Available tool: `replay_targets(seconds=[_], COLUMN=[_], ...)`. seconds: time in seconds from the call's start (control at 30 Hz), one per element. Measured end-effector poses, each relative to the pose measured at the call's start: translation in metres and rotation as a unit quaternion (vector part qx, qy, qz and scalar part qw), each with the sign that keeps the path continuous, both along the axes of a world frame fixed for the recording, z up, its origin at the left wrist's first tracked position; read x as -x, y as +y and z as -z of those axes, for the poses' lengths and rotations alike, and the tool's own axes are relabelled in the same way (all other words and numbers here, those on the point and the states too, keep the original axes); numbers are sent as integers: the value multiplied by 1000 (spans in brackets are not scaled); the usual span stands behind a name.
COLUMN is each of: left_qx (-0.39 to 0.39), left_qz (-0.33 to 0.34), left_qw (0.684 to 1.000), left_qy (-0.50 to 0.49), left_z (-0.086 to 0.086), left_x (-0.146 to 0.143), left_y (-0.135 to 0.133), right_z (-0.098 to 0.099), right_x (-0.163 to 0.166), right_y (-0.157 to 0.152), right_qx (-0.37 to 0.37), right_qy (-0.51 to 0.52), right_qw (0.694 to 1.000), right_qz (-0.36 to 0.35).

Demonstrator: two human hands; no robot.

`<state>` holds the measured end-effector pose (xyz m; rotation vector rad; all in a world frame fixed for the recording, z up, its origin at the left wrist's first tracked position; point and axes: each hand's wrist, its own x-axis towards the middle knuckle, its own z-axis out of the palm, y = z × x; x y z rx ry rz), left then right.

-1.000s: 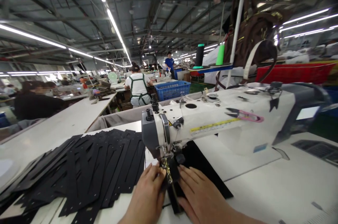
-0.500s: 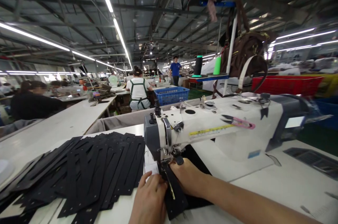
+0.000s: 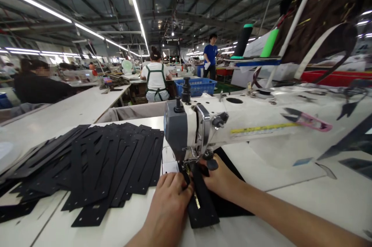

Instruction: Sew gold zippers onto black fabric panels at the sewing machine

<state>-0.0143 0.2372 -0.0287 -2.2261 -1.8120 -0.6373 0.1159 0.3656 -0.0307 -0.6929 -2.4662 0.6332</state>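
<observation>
A black fabric panel [image 3: 205, 210] with a gold-toothed zipper [image 3: 197, 201] in its slot lies under the needle end of a white sewing machine [image 3: 261, 113]. My left hand [image 3: 171, 200] is closed on the panel's left edge, fingers curled and thumb beside the zipper. On the other side, my right hand [image 3: 222, 175] grips the panel close to the presser foot, its fingertips partly hidden by the machine head. Beneath the right forearm spreads a larger black piece [image 3: 229, 206]. To the left, many slotted black panels [image 3: 116, 161] lie in an overlapping pile.
Pink-handled snips [image 3: 310, 119] rest against the machine arm. Thread cones [image 3: 270, 43] stand behind it, below a hanging brown bag [image 3: 316, 14]. A blue basket [image 3: 200, 86] sits beyond the table, near a seated person [image 3: 156, 76] and a standing person in blue [image 3: 210, 55].
The view has shifted, bringing the machine closer and to the right. Both hands stay on the zipper panel at the needle; the left fingers now lie nearer the zipper.
</observation>
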Motion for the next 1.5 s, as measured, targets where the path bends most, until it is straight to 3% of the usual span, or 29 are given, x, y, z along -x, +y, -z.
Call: replay_targets(seconds=[0.17,0.57,0.7,0.8,0.9,1.07,1.2,1.33,1.5], left_qx=[24,54,66,54,7,-69,-82,-101,-70], left_qz=[22,28,13,13,45,45,58,64,94], left_qw=[999,998,998,998,999,997,995,992,991], left_qy=[-19,-6,-13,-27,-23,9,24,38,58], left_z=[-1,-8,-15,-17,-8,19,29,29,13], left_x=[1,-2,-2,-2,-3,-9,-7,-2,6], left_y=[3,3,-2,-12,-20,-19,-11,-3,-1], right_z=[2,9,-1,-5,-2,3,3,3,2], right_x=[2,18,-3,-32,-53,-53,-45,-43,-40], right_y=[1,8,-8,-37,-62,-72,-66,-61,-53], right_qx=[-2,0,-33,-101,-183,-225,-232,-226,-214], right_qy=[-31,-89,-67,6,63,96,111,122,109], right_qw=[999,986,993,994,973,962,959,959,963], right_qz=[11,141,95,-32,-130,-120,-118,-118,-126])
